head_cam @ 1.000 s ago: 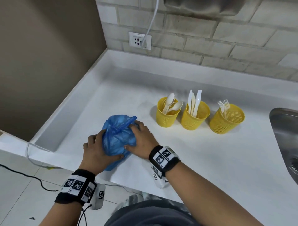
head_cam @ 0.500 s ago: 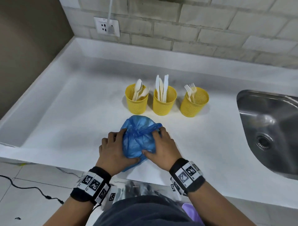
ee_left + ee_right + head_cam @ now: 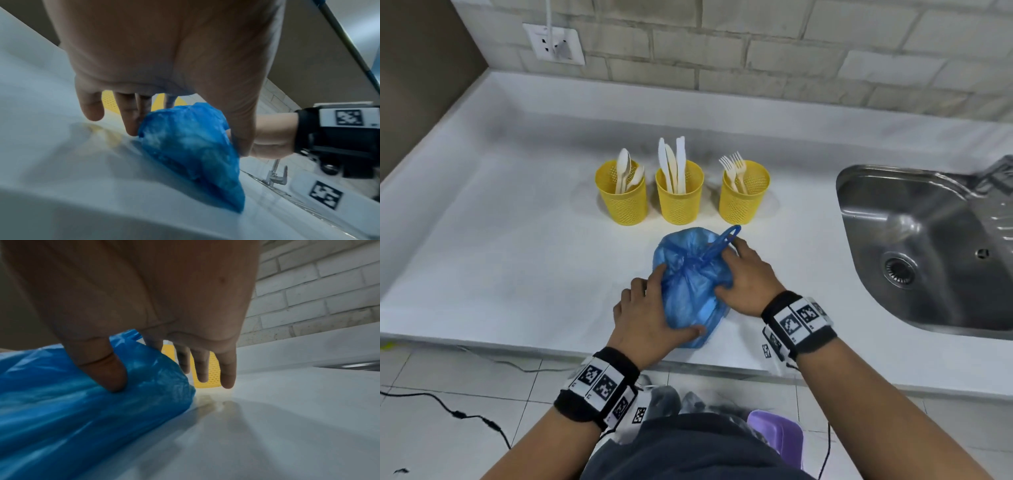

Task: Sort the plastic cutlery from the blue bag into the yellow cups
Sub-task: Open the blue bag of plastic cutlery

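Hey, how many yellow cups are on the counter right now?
3, in a row behind the blue bag: the left cup holds spoons, the middle cup holds knives, the right cup holds forks. No others show.

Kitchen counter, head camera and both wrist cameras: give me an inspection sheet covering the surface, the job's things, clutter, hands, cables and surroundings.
Surface: white counter, bare around the work.
Job's things: blue bag lies tied shut near the front edge; three yellow cups behind it hold spoons, knives and forks.
Clutter: nothing seen on the counter.
Hands: left hand and right hand grip the bag from either side, thumbs pressed into it.
Cables: black cable on the floor; white cable plugged into the wall socket.
Surroundings: steel sink to the right, brick wall behind, tiled floor below.
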